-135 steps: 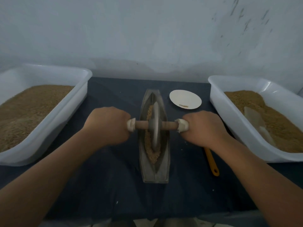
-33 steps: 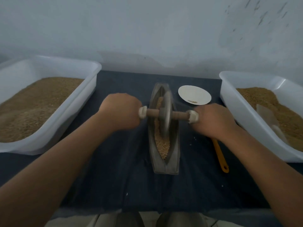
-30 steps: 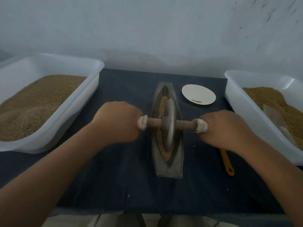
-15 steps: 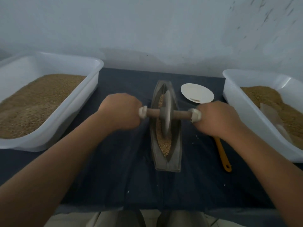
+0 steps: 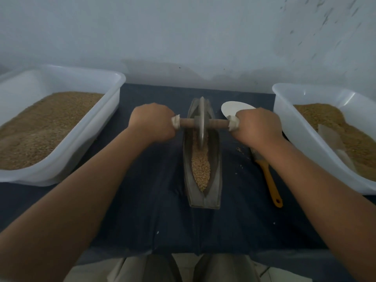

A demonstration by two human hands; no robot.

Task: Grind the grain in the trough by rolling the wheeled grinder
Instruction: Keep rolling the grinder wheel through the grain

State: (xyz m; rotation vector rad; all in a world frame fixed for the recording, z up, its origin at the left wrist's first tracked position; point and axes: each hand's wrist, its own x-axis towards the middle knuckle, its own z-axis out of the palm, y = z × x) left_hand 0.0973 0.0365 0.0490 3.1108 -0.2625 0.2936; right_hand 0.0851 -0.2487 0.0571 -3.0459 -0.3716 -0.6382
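A grey boat-shaped trough lies lengthwise on the dark cloth in the middle. Tan grain fills its groove. The wheeled grinder, a thin metal disc on a wooden axle, stands in the far half of the trough. My left hand grips the axle's left end and my right hand grips its right end, both over cloth-wrapped tips.
A white bin of grain stands at the left and another white bin at the right with a scoop in it. A white saucer sits behind my right hand. A yellow-handled brush lies right of the trough. Loose grains dot the cloth.
Both hands have pushed the grinder away from me toward the trough's far end, uncovering more grain in the near half. Earlier it rolled back and forth around the middle.
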